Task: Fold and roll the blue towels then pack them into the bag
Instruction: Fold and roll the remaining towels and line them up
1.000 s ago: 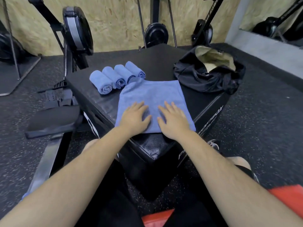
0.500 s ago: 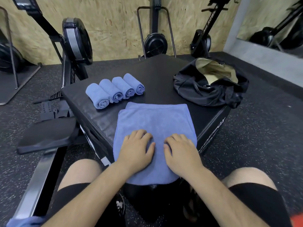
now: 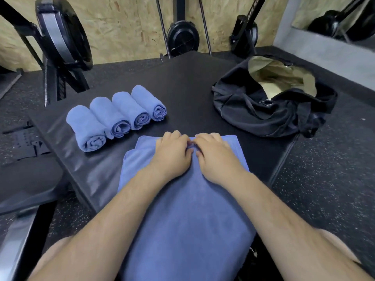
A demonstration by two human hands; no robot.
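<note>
A flat folded blue towel lies on the black padded box and hangs over its near edge toward my lap. My left hand and my right hand sit side by side at the towel's far edge, fingers curled over that edge and thumbs pinching the cloth between them. Several rolled blue towels lie in a row at the box's left. A black bag with a tan lining stands open at the box's right corner.
Rowing machines stand around the box: one with a flywheel at the left, another behind. A rower seat and rail run along the left. Speckled rubber floor lies to the right. My bare knees are below.
Both hands slid from the towel's near part to its far edge, and their fingers curled onto it. The towel now lies closer to me, draped over the box's front.
</note>
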